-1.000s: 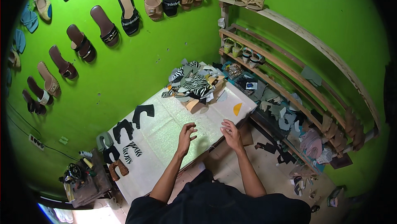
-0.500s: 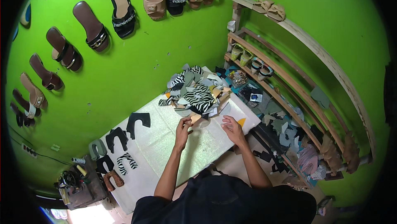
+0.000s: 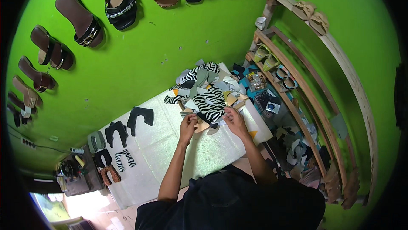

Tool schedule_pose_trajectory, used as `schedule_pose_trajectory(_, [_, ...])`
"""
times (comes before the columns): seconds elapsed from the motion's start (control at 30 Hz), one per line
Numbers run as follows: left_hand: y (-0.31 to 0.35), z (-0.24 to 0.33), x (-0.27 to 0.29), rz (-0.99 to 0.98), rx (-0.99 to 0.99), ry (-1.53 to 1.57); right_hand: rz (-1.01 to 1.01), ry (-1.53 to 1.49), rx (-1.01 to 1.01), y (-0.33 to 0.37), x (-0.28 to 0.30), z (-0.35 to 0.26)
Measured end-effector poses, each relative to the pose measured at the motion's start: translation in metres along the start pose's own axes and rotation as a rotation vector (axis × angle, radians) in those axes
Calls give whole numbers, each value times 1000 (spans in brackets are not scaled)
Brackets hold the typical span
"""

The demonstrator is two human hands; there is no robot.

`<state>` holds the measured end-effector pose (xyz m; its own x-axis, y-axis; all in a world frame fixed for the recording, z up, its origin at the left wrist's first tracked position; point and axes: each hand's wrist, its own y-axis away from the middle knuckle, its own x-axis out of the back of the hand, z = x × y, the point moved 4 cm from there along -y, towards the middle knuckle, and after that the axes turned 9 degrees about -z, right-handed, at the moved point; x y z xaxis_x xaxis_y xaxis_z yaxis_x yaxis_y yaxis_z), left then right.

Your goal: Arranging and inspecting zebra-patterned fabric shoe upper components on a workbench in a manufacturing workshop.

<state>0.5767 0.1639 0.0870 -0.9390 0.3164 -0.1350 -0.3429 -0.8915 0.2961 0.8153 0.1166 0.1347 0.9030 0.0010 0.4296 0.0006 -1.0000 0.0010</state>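
**A:** What are the fingers doing?

**B:** The left hand (image 3: 188, 123) has its fingers curled together, pinching the edge of a tan cut-out piece (image 3: 201, 126) at the near edge of the heap. The right hand (image 3: 234, 118) lies just beside it with fingers bent down onto the zebra-striped piece (image 3: 210, 104); whether they are clamped on it or only pressing, I cannot tell.

**A:** Has anything changed?

**B:** Yes. A second ago both hands lay flat on the bare middle of the white table (image 3: 170, 145), apart from each other. Half a second ago they had reached the heap. Now they are close together at its near edge, and the view has tipped towards the heap as well.

**A:** And what surrounds the hands?

**B:** The heap of cut pieces (image 3: 204, 87), striped, grey, tan and black, fills the far right end of the table. At the left end lie black cut-outs (image 3: 140, 115) in a row, well apart from the hands. Sandals (image 3: 80, 19) hang on the green wall, and curved wooden shelves (image 3: 297, 89) stand to the right.
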Motion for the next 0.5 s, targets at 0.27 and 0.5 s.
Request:
schedule_pose_trajectory(0.27, [-37,-12,-19,222,93,-131,-103,296,112,-53,9,14])
schedule_pose_trajectory(0.5, [-50,-20,-24,404,28,-149,-208,319,194,-65,7,30])
